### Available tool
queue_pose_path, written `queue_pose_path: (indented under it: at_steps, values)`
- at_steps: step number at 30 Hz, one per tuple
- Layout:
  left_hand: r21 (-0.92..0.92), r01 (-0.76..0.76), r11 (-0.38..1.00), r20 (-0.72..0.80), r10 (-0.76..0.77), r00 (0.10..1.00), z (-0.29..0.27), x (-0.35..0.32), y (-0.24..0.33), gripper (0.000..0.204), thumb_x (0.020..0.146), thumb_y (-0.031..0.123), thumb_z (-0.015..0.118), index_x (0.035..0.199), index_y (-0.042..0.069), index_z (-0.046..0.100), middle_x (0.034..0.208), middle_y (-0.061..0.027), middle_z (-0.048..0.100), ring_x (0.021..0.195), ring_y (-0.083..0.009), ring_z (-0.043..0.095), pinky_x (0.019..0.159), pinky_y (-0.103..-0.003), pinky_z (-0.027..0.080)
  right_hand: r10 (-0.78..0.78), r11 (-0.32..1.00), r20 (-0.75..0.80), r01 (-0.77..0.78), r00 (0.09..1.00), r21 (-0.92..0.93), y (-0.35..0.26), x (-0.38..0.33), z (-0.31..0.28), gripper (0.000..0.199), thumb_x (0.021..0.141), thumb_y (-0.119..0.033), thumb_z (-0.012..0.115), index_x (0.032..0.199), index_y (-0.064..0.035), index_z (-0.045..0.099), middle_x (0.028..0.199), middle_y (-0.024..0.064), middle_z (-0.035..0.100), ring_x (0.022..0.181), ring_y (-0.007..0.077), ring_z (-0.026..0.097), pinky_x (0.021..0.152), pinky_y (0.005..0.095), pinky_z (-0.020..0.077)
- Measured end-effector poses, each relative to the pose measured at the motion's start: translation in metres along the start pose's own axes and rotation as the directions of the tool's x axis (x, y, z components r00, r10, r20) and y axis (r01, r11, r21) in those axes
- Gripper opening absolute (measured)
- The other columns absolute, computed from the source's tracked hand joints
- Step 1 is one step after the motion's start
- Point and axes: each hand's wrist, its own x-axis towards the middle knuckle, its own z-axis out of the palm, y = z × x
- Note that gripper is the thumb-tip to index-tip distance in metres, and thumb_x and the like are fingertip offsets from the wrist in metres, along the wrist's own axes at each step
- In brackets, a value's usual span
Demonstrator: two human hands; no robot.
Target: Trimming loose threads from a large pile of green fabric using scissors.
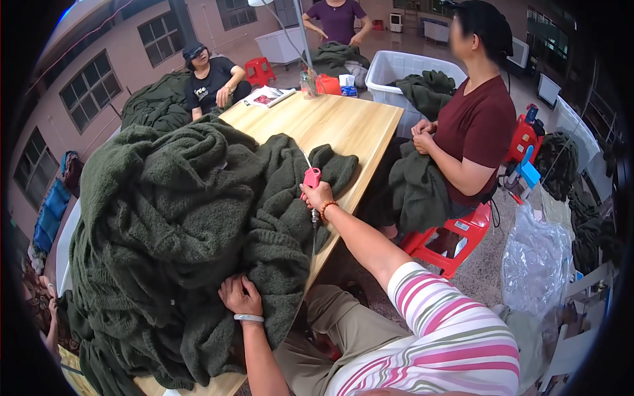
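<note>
The left hand [240, 295] pressed down on the near edge of a big heap of dark green knitwear [172, 244], fingers curled into the wool and gripping a fold of it; the heap lay on the wooden table [343, 122] and spread away from that grip toward the far left. The right hand [317, 195] was clenched around a small pink tool [312, 177] held upright above a flatter piece of the same knit, up and to the right of the left hand; a thin cord ran up from the tool's top. What the tool was doing to the fabric could not be told. To work well here, the left hand probably needed to keep the knit pinned and taut, so that the tool met a flat patch and did not snag loose loops. Beyond the tool, at the table's far end, a white plastic bin [396, 69] held more green garments heaped over its rim. A person in a maroon shirt [479, 125] sat right of the tool on a red stool [456, 241], with green knit in the lap.
</note>
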Motion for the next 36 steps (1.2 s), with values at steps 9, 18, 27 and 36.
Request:
queue_pose_path:
  at_steps: [9, 18, 27, 36]
  values:
    - [-0.008, -0.025, 1.000, -0.013, 0.024, 1.000, 0.006, -0.001, -0.002, 0.009, 0.079, 0.009, 0.055, 0.079, 0.005, 0.062, 0.083, -0.0105, 0.061, 0.078, -0.0312, 0.055, 0.070, -0.041, 0.041, 0.007, 0.997, 0.005, -0.007, 1.000, 0.072, 0.002, 0.006, -0.002, 0.027, 0.082, -0.025, 0.067, 0.068, -0.0034, 0.059, 0.056, 0.0047, 0.057, 0.041, 0.0115, 0.051, 0.038, 0.0266, 0.0433]
    - [0.007, -0.048, 0.999, 0.003, 0.048, 0.999, 0.003, -0.005, -0.002, 0.010, 0.081, 0.008, 0.052, 0.080, 0.002, 0.060, 0.085, -0.0123, 0.062, 0.081, -0.0306, 0.056, 0.074, -0.040, 0.041, 0.007, 1.000, -0.008, -0.007, 1.000, 0.021, -0.002, -0.004, -0.002, 0.025, 0.084, -0.025, 0.065, 0.071, -0.0039, 0.058, 0.056, 0.0040, 0.058, 0.043, 0.0115, 0.053, 0.039, 0.0270, 0.0448]
    - [0.006, -0.011, 1.000, 0.004, 0.011, 1.000, 0.006, -0.001, -0.005, 0.011, 0.080, 0.011, 0.053, 0.079, 0.002, 0.059, 0.082, -0.0137, 0.060, 0.077, -0.0340, 0.054, 0.072, -0.043, 0.040, -0.007, 1.000, 0.007, 0.007, 1.000, 0.024, -0.003, 0.000, 0.001, 0.024, 0.084, -0.023, 0.064, 0.073, -0.0033, 0.059, 0.057, 0.0039, 0.058, 0.043, 0.0112, 0.053, 0.039, 0.0266, 0.0445]
    - [0.035, -0.017, 0.999, 0.012, 0.016, 1.000, 0.001, -0.005, -0.001, 0.016, 0.083, 0.014, 0.051, 0.077, 0.001, 0.058, 0.077, -0.0146, 0.056, 0.076, -0.0348, 0.052, 0.071, -0.043, 0.039, 0.047, 0.995, 0.042, -0.051, 0.998, 0.088, -0.007, -0.007, 0.001, 0.025, 0.085, -0.022, 0.062, 0.070, -0.0025, 0.058, 0.058, 0.0041, 0.058, 0.042, 0.0106, 0.051, 0.038, 0.0263, 0.0415]
